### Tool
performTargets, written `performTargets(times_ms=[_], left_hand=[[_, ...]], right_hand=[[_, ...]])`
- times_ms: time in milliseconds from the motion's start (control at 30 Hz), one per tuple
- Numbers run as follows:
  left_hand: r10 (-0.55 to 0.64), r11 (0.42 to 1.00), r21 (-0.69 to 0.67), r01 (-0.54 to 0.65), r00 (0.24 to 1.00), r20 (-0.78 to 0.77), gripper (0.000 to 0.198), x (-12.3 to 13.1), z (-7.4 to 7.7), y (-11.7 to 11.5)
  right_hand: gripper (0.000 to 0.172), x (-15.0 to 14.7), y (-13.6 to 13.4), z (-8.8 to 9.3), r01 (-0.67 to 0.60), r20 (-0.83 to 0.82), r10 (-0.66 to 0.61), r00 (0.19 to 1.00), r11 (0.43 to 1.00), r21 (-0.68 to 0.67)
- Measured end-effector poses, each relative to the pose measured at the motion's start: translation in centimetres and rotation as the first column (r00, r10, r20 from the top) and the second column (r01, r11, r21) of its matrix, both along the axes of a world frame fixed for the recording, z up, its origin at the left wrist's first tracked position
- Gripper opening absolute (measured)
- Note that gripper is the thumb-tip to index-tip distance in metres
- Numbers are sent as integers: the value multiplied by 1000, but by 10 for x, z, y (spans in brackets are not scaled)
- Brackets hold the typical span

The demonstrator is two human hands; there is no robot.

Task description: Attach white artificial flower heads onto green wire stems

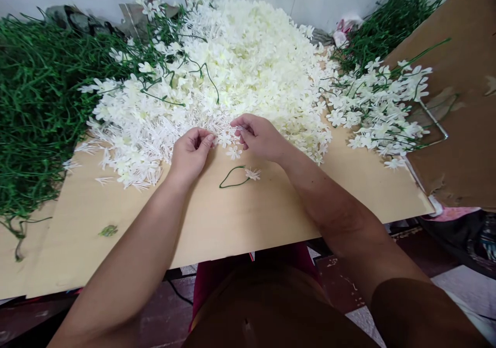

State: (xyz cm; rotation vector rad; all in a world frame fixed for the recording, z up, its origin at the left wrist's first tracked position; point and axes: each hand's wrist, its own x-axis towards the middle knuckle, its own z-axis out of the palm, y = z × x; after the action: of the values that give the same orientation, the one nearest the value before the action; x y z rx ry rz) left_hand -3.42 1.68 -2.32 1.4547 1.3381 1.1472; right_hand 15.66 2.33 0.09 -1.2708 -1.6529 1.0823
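My left hand (192, 154) is closed in a pinch at the front edge of the heap, and what its fingertips hold is too small to make out. Just right of it, my right hand (259, 137) pinches a thin white stamen piece (240, 128). Below and between the hands, a loose white artificial flower (233, 152) lies on the cardboard. Nearer to me rests a bent green stem (234, 185) with a white blossom (252, 174) at one end. Behind both hands rises a big pile of white petals (256, 53), with white stamen pieces (141, 146) along its left front.
Cardboard (232, 229) covers the table. Tangled green stems (42, 100) fill the left side, and more stems (395, 22) lie at back right. Finished-looking flower sprigs (382, 105) are heaped at right beside a brown cardboard flap (461, 146). A small green scrap (108, 230) lies front left.
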Motion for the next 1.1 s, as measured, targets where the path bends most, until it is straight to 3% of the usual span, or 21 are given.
performTargets(times_ms=[133,233,333,400,500,600,700,867,1100], left_hand=[[-18,985,164,57,973,-230,19,-2,-4,-1],[-4,956,256,143,880,-476,30,2,-3,-5],[26,946,267,183,779,-626,30,8,-1,-8],[33,947,262,183,760,-650,26,10,0,-8],[48,958,261,122,825,-562,18,9,1,-7],[75,971,239,11,936,-345,10,8,0,-3],[92,989,122,-84,994,-57,11,9,1,-1],[-17,997,-61,37,956,294,22,11,7,-5],[-56,985,-132,109,933,355,20,9,12,-7]], right_hand=[[16,7,2,4,-26,-123,12,992,993,-118],[15,6,1,5,-36,-155,16,988,991,-128],[16,2,-1,4,-40,-107,35,994,999,-37],[18,1,-1,4,-15,-26,17,1000,995,98],[17,0,-2,6,52,30,-61,998,965,257],[13,-3,-4,8,31,-36,-24,999,978,207],[13,-9,-8,8,-11,-117,29,993,988,152],[14,-20,-15,5,53,-146,-27,989,983,178],[10,-21,-18,-1,69,-83,-47,995,954,291]])
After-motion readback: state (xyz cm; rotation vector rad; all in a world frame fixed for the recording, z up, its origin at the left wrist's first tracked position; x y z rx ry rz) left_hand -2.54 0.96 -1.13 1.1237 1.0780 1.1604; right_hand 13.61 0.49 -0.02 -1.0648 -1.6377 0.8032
